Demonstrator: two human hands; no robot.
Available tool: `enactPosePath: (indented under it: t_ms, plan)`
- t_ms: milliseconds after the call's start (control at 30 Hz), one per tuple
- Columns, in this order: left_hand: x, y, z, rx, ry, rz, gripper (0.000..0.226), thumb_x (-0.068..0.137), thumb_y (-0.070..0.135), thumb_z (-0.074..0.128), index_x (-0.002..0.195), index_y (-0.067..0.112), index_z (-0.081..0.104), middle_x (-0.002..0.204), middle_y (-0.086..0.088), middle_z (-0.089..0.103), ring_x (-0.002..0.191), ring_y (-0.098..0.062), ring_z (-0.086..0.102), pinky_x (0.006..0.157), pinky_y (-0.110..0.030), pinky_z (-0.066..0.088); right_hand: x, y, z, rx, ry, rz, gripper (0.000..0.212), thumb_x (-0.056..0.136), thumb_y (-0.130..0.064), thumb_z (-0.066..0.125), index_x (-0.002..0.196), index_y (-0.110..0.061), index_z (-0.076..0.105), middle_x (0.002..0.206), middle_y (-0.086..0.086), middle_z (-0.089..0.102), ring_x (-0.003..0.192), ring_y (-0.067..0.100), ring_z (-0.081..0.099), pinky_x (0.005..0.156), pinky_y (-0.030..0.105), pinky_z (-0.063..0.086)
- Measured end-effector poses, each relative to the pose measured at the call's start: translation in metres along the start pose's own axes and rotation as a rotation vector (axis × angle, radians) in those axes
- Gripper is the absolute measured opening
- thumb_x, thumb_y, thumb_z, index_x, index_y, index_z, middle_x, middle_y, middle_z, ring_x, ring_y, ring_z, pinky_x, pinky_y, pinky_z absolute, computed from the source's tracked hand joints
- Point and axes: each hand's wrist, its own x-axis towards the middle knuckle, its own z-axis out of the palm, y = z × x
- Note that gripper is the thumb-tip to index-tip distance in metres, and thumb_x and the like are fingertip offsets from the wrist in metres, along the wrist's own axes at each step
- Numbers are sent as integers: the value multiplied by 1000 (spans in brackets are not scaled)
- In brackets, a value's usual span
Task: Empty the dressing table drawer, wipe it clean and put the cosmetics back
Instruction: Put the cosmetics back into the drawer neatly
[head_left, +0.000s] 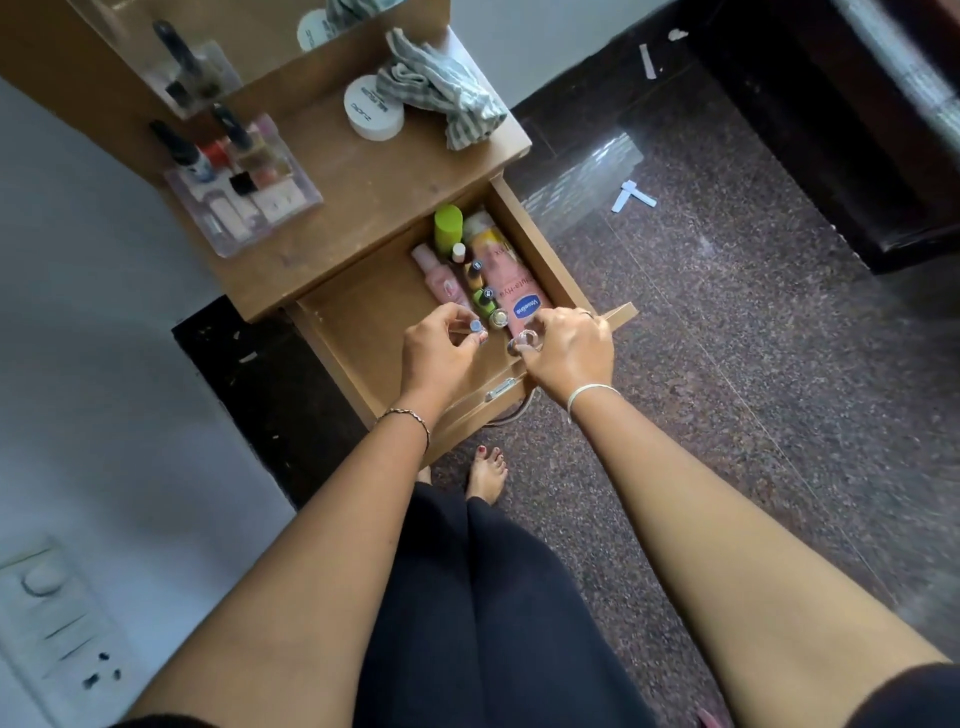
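drawer (363, 332) pulled open, cosmetics packed along its right side: vaseline bottle (522, 299), pink bottle (439, 278), green-capped bottle (448, 228). our left hand (441, 353) has its grip pinching a small blue-capped bottle (475, 326); right hand (569, 351) pinches a clear little jar (524, 343) w/ fingertips. striped cloth (441, 88) and white jar (374, 106) sit on the table (363, 182).

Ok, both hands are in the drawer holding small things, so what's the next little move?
Probably set the small bottle in the left hand down at the near end of the row of little bottles, beside the pink lotion tube. The cloth lies aside on the tabletop, and the drawer is half filled, so restocking seems under way.
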Motion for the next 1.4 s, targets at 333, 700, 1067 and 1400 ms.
enactPosePath:
  t_ms: [333, 700, 1067, 1400]
  plan:
    - [11, 1, 35, 68, 3, -45, 12, 76, 17, 75, 88, 21, 74, 86, 7, 74, 80, -6, 68, 83, -28, 56, 9, 3, 26, -146, -7, 50, 21, 79, -41, 62, 88, -23, 69, 89, 0, 71, 97, 24, 60, 100, 42, 29]
    - [9, 4, 49, 32, 7, -32, 18, 74, 9, 76, 85, 21, 72, 89, 1, 71, 80, -11, 68, 80, -32, 58, 12, 1, 30, -155, -38, 91, 28, 83, -46, 57, 88, -22, 70, 86, 2, 71, 100, 24, 59, 105, 43, 22]
    - [-2, 17, 38, 26, -15, -27, 25, 78, 4, 73, 99, 17, 74, 96, 5, 67, 82, -9, 67, 84, -26, 56, 8, 6, 16, -101, -59, 73, 34, 78, -55, 64, 93, -25, 71, 89, -2, 70, 106, 22, 56, 107, 44, 19]
    - [-30, 39, -33, 51, 76, 52, 9, 85, 14, 66, 87, 22, 69, 90, 3, 70, 81, -8, 64, 77, -23, 54, -3, -10, -32, -57, -4, -9, 38, 80, -53, 63, 101, -23, 69, 102, 0, 70, 104, 24, 59, 95, 40, 34]
